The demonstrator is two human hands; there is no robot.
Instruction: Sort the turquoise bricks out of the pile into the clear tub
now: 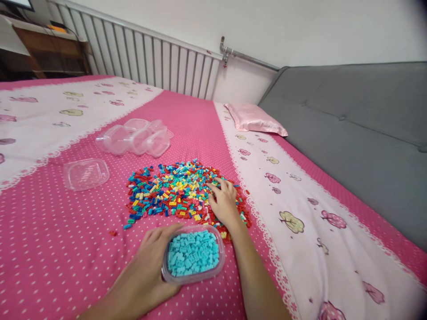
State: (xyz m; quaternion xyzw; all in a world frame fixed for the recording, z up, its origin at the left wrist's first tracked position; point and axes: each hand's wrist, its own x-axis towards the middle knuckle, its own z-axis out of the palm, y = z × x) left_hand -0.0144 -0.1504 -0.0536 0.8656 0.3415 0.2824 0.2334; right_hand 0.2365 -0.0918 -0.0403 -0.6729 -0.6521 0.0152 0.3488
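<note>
My left hand (154,262) grips the left side of a clear plastic container (218,266), thumb low and fingers along its far edge. Light-blue toy bricks (193,252) fill much of the container. Beyond it, a wide pile of small mixed bricks (176,189) in red, blue, yellow, green and white lies spread on the bed. My right hand (224,199) rests on the right part of this pile, palm down with its fingers apart and reaching among the bricks. I see nothing held in it.
A clear lid (86,174) lies left of the pile. Several empty clear containers (136,137) are grouped farther back on the pink dotted bedspread (66,231). A pink pillow (255,119) sits near the grey headboard (353,120). A white radiator (147,49) runs along the wall.
</note>
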